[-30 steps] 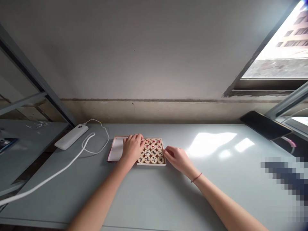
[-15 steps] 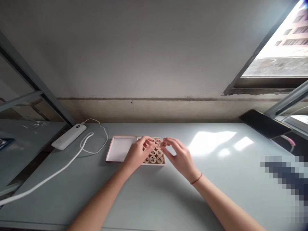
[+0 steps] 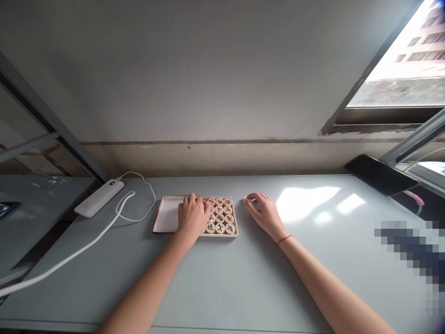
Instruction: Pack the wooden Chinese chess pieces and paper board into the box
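A shallow box [image 3: 219,236] holds rows of round wooden Chinese chess pieces [image 3: 219,218], with red characters at the back and black ones at the front. Its lid [image 3: 168,215] lies on the left, white inside up. My left hand [image 3: 193,215] rests palm down over the seam of lid and box, covering the leftmost pieces. Those fingers are slightly bent and apart, tips partly hidden. To the right of the box, my right hand [image 3: 264,212] pinches a Chinese chess piece [image 3: 245,198] low at the desk; most of it is hidden by the fingers.
On the grey desk [image 3: 222,287], a white power bank [image 3: 99,198] with a white cable [image 3: 83,248] stands at the left. A dark phone-like slab [image 3: 380,174] leans by the right frame post. Sunlight patches fall right of my hand.
My right hand has moved right, from above the box to the desk beside it, with a piece. My left hand has shifted left and down, uncovering more pieces.
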`<state>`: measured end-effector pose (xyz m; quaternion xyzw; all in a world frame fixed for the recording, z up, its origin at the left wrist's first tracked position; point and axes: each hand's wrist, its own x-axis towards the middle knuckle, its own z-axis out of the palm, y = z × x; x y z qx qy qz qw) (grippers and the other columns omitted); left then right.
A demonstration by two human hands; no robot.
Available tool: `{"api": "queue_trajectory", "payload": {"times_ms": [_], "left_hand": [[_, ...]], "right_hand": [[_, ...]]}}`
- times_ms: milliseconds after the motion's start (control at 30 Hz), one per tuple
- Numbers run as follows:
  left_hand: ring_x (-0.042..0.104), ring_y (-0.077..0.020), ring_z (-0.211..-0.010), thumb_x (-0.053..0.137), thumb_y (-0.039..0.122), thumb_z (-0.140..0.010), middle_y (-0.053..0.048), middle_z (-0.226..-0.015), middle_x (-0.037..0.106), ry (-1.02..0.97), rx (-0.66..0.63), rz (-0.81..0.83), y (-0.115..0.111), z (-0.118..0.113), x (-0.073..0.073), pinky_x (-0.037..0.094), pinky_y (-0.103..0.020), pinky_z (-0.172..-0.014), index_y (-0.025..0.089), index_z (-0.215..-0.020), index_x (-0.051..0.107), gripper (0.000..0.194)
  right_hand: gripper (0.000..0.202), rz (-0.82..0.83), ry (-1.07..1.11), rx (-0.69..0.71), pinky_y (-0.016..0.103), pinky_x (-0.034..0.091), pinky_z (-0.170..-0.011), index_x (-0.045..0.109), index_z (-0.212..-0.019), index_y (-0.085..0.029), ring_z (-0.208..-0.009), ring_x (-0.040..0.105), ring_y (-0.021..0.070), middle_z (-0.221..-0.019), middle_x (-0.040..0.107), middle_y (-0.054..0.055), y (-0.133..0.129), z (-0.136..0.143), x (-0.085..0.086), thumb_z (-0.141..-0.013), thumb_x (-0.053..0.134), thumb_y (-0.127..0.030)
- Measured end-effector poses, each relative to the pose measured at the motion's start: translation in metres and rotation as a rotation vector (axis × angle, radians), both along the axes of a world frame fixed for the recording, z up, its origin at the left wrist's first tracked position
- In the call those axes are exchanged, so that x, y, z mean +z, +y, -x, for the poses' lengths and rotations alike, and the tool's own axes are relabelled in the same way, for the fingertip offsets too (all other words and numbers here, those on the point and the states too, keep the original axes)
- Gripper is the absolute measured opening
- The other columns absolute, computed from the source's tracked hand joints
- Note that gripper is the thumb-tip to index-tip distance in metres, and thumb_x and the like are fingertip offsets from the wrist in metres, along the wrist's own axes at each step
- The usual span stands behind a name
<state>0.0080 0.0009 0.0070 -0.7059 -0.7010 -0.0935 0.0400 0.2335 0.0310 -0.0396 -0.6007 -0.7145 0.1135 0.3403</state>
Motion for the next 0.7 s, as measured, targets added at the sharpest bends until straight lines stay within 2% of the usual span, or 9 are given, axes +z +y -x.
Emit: {"api": "queue_trajectory", "payload": {"times_ms": [367,533,600,700], "left_hand": [[0.057,-0.0263,-0.089,0.040,0.023,-0.090,-0.012,-0.091,0.061,-0.030,0.009,-0.032,0.001,0.003,0.002,0.043,-0.035,-0.072,0.014,-0.089,0.067,0.029],[0.057,-0.0249,-0.089,0.042,0.020,-0.090,-0.009,-0.093,0.064,-0.085,-0.043,-0.089,0.002,0.007,-0.001,0.041,-0.034,-0.072,0.016,-0.087,0.064,0.022],[0.058,-0.0239,-0.088,0.044,0.018,-0.089,-0.007,-0.090,0.066,-0.118,-0.082,-0.107,0.003,0.009,-0.002,0.041,-0.033,-0.072,0.018,-0.084,0.063,0.019],[0.059,-0.0223,-0.087,0.047,0.018,-0.089,-0.005,-0.089,0.068,-0.170,-0.133,-0.148,0.002,0.011,0.000,0.041,-0.033,-0.075,0.020,-0.087,0.062,0.015]], "right_hand": [[0.025,-0.026,-0.005,-0.017,0.034,0.040,-0.072,0.061,-0.086,-0.023,-0.084,0.057,0.0238,-0.090,0.067,0.007,-0.004,0.006,0.000,-0.086,0.045,-0.042],[0.025,-0.043,0.009,-0.023,0.035,0.042,-0.072,0.060,-0.088,-0.022,-0.082,0.057,0.0235,-0.089,0.066,0.007,-0.001,0.004,-0.005,-0.087,0.044,-0.041],[0.023,-0.092,0.001,-0.033,0.037,0.043,-0.074,0.060,-0.088,-0.022,-0.084,0.057,0.0242,-0.090,0.066,0.008,-0.001,0.004,-0.004,-0.087,0.045,-0.039],[0.018,-0.274,-0.031,-0.003,0.042,0.045,-0.080,0.060,-0.092,-0.021,-0.092,0.056,0.0262,-0.097,0.065,0.009,-0.007,0.009,0.007,-0.089,0.047,-0.033]]}}
